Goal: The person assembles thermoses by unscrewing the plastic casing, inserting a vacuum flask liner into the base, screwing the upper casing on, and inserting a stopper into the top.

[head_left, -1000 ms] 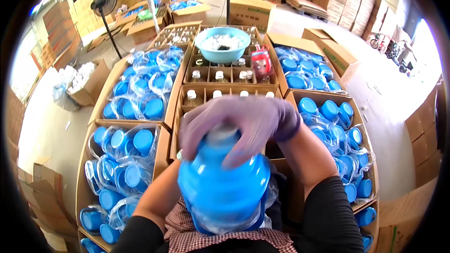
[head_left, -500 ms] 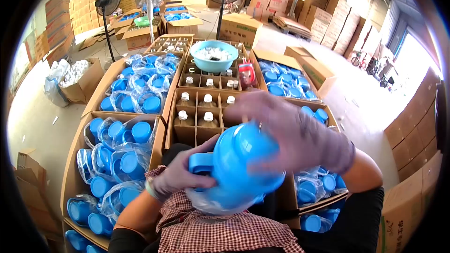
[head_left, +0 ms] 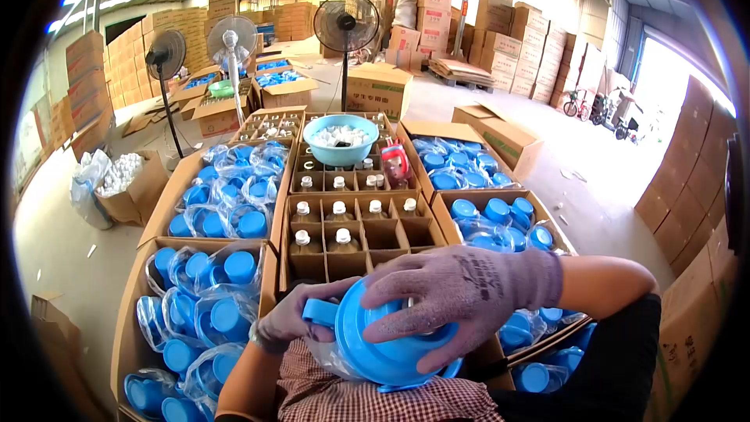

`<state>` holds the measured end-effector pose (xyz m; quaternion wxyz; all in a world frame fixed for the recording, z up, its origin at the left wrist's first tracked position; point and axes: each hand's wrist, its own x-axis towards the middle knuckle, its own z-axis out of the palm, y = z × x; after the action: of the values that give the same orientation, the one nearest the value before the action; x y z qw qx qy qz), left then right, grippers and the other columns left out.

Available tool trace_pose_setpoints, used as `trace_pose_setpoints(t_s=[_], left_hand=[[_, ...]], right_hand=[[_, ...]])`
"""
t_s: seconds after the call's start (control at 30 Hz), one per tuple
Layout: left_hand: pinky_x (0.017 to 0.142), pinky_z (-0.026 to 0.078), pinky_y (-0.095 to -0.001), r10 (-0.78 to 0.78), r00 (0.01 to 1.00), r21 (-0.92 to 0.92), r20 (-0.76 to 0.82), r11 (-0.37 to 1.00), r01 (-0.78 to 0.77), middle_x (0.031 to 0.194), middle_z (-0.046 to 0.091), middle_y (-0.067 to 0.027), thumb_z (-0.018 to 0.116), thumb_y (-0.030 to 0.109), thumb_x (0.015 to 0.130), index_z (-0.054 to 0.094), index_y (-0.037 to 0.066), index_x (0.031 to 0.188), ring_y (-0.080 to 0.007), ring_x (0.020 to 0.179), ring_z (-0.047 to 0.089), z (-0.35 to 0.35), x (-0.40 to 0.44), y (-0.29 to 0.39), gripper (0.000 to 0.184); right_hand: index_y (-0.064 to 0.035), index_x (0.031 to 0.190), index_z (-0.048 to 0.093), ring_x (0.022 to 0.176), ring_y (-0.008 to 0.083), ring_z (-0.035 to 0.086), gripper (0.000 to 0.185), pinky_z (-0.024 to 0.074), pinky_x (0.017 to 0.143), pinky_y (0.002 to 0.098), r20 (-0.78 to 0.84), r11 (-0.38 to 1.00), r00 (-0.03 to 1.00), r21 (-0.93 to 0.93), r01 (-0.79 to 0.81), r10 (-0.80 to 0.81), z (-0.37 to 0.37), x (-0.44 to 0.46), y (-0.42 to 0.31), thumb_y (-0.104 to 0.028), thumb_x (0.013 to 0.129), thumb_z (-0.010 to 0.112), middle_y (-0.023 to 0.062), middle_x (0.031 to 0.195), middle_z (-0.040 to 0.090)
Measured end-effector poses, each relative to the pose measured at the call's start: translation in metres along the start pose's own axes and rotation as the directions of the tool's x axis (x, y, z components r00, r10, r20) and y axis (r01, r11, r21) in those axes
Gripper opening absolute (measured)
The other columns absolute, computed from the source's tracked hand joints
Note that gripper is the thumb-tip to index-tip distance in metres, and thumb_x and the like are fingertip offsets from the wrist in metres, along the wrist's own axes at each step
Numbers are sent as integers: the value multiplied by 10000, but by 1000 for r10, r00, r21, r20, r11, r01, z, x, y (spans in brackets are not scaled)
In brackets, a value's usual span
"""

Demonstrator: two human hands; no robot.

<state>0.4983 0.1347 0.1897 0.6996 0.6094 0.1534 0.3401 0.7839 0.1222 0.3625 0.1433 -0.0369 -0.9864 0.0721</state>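
Close to my lap I hold a blue plastic jug (head_left: 355,344) with a loop handle, tipped so its round top faces up toward me. My gloved left hand (head_left: 295,316) grips it at the handle side. Over its top lies my gloved right hand (head_left: 461,297), fingers curved around the upper part. Something small and pale shows between those fingers, too covered to name. Clear plastic film hangs at the jug's lower left. Just beyond stands a divided carton (head_left: 367,266) with several white-capped bottles (head_left: 339,212) in its cells.
Cartons of bagged blue jugs (head_left: 232,319) flank me on the left and right (head_left: 500,223). A light-blue basin (head_left: 341,158) of white pieces rests on a farther divided carton, beside a red-and-clear item (head_left: 396,162). Standing fans (head_left: 346,23) and stacked boxes (head_left: 433,12) are behind.
My right hand has gone from a blurred sweep above the jug to lying over its top. The jug has come lower, with its top turned toward me. The view has tilted up.
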Motion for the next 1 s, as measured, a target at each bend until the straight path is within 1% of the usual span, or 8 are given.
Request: trace_pose_setpoints(t_s=[0.1,0.23,0.43,0.57,0.63,0.7,0.83,1.0], left_hand=[[1084,511,-369,-82,939,-64,-334,996,65,1376,662,-147,941,248,742,368,-28,1601,-218,1205,665,21,7,-17,1069],[1084,497,-357,105,861,590,-498,768,248,1379,658,-150,923,167,765,220,-3,1661,-292,1200,663,114,21,-39,1151],[1116,471,-345,72,986,-73,151,995,-61,1430,646,-114,872,148,802,367,-3,1617,-199,1289,620,-10,-16,-8,971],[849,580,-307,147,797,325,-586,944,64,1225,697,-57,877,201,824,439,15,1588,-130,916,678,51,21,-61,900],[933,553,-315,254,810,398,-529,917,-28,1296,675,-80,896,202,813,413,17,1601,-144,1033,662,98,23,-68,943],[1040,508,-341,243,857,279,-455,953,-122,1411,621,-130,927,212,789,356,-4,1619,-183,1204,618,88,10,-58,1030],[1150,447,-376,22,999,-39,40,999,-21,1456,611,-154,928,179,792,398,-11,1600,-225,1332,584,-7,-11,-1,985],[1144,441,-400,30,789,132,-614,989,65,1402,648,-163,935,300,763,368,-19,1608,-248,1321,601,60,34,-61,1067]], right_hand=[[-77,1137,706,1053,303,702,316,580,909,399,-210,922,916,262,-284,342,35,-31,45,-275,897,758,132,1162,693],[-57,1154,712,1096,332,682,338,563,916,433,-157,640,624,88,-763,766,65,-67,90,-297,917,734,162,1186,690],[-101,1270,704,1278,419,609,400,545,1001,563,-93,945,949,103,311,-302,30,7,-7,-289,920,756,180,1364,615],[-71,1146,730,978,398,719,285,584,893,448,-476,857,722,156,-492,501,86,-40,100,-204,894,727,186,1180,715],[-91,1224,693,1043,403,693,358,562,939,452,-259,674,654,-15,-739,711,93,-51,108,-258,908,714,187,1169,711],[-100,1249,678,1076,402,678,386,549,965,478,-320,707,691,-82,-702,649,63,-20,53,-284,913,717,178,1172,702],[-106,1325,662,1207,418,642,486,531,1003,557,-15,958,963,-105,266,-269,15,21,0,-335,906,754,178,1241,655],[-20,963,722,841,261,733,233,584,802,377,-244,664,619,217,-716,747,67,-41,124,-240,895,685,120,895,744]])
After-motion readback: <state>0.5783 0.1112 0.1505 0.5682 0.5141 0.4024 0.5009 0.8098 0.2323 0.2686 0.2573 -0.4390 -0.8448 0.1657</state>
